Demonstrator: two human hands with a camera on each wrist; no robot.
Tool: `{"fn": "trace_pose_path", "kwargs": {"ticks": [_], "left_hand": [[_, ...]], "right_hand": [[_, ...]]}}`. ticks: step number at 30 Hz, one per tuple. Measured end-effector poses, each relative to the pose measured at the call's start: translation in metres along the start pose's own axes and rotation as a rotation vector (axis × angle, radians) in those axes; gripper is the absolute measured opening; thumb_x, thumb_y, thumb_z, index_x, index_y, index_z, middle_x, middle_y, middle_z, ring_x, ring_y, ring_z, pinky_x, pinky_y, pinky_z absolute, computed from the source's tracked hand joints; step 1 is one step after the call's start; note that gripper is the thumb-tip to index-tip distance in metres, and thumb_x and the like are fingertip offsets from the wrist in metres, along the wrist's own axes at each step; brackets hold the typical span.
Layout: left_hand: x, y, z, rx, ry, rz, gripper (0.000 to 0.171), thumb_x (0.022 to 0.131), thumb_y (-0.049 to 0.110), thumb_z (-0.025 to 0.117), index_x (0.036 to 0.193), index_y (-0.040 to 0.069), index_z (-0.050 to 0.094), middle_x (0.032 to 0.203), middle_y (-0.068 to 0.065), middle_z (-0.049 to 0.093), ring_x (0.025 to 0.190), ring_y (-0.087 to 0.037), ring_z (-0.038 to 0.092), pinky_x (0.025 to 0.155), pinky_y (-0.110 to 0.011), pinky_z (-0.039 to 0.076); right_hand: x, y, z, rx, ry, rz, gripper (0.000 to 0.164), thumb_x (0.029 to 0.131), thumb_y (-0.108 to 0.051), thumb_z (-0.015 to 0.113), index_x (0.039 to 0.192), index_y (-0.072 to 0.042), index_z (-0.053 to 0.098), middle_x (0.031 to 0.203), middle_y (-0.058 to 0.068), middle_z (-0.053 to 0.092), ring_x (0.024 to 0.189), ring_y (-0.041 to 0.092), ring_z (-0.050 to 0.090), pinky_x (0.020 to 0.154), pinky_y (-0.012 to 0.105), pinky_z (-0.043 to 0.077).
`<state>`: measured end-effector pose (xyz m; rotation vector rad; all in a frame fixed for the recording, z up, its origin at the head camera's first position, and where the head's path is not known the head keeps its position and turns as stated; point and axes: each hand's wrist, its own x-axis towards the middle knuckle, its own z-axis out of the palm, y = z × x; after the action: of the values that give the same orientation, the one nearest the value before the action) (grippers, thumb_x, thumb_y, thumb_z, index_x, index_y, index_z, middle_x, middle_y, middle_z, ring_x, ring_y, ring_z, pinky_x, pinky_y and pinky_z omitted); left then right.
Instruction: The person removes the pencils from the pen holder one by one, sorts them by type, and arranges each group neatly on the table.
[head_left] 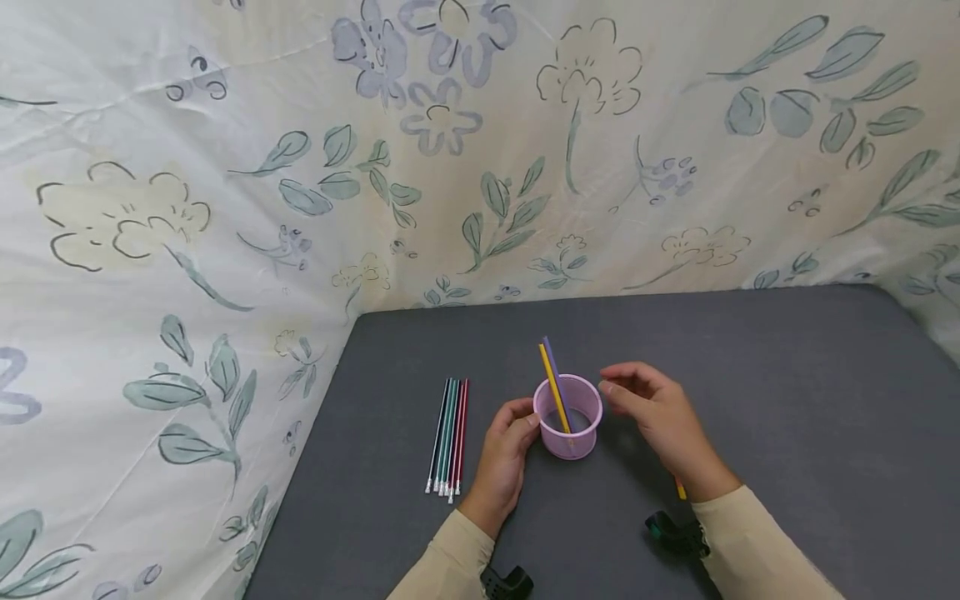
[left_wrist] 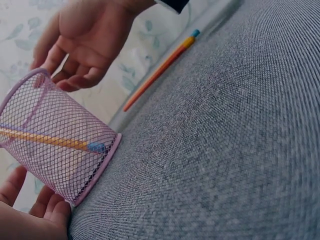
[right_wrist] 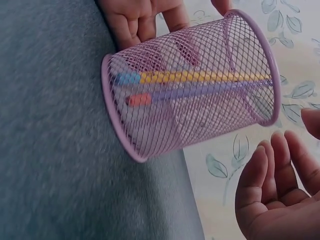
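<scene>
A pink mesh pencil cup (head_left: 566, 450) stands upright on the grey table. My left hand (head_left: 504, 458) holds it from the left, thumb at the rim and fingers along the side. Inside lean a yellow pencil (head_left: 553, 383) and a purple pencil (head_left: 552, 358); through the mesh the right wrist view shows a blue end (right_wrist: 128, 78) and an orange end (right_wrist: 140, 99) at the bottom. Just right of the rim is my right hand (head_left: 667, 425), its fingers loosely bent with nothing between them. An orange pencil (left_wrist: 162, 67) with a blue end lies by my right wrist, mostly hidden in the head view.
Left of the cup, several dark, teal and red pencils (head_left: 452, 433) lie side by side, silver ends toward me. A flower-printed cloth (head_left: 465, 233) hangs behind and to the left of the table (head_left: 810, 400).
</scene>
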<state>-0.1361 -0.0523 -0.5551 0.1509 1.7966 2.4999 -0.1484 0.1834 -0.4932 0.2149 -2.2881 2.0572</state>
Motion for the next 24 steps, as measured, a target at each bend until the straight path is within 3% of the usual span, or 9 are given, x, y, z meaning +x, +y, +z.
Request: {"fn": "trace_pose_path", "kwargs": {"ticks": [7,17,24], "left_hand": [[0.000,0.000,0.000,-0.008,0.003,0.001,0.034,0.108,0.015,0.058,0.135,-0.005,0.062,0.134,-0.018,0.062,0.128,-0.032,0.056,0.112,-0.038,0.044],[-0.001,0.001,-0.001,0.005,-0.012,-0.006,0.037,0.109,0.017,0.058,0.137,-0.007,0.059,0.136,-0.020,0.060,0.128,-0.031,0.056,0.114,-0.039,0.043],[-0.001,0.002,-0.001,0.003,-0.013,-0.002,0.036,0.109,0.016,0.058,0.137,-0.007,0.060,0.134,-0.017,0.061,0.127,-0.030,0.056,0.115,-0.040,0.042]], "right_hand": [[0.011,0.000,0.015,0.028,0.004,-0.017,0.033,0.104,-0.012,0.077,0.129,0.007,0.067,0.117,0.021,0.067,0.103,0.024,0.064,0.083,0.027,0.058],[0.023,0.002,0.029,-0.146,0.021,-0.020,0.039,0.099,-0.018,0.084,0.131,-0.002,0.069,0.121,0.018,0.068,0.105,0.029,0.061,0.080,0.029,0.054],[0.028,0.003,0.036,-0.194,-0.001,0.003,0.043,0.099,-0.019,0.085,0.132,0.002,0.067,0.116,0.015,0.068,0.099,0.029,0.060,0.075,0.030,0.053]]}}
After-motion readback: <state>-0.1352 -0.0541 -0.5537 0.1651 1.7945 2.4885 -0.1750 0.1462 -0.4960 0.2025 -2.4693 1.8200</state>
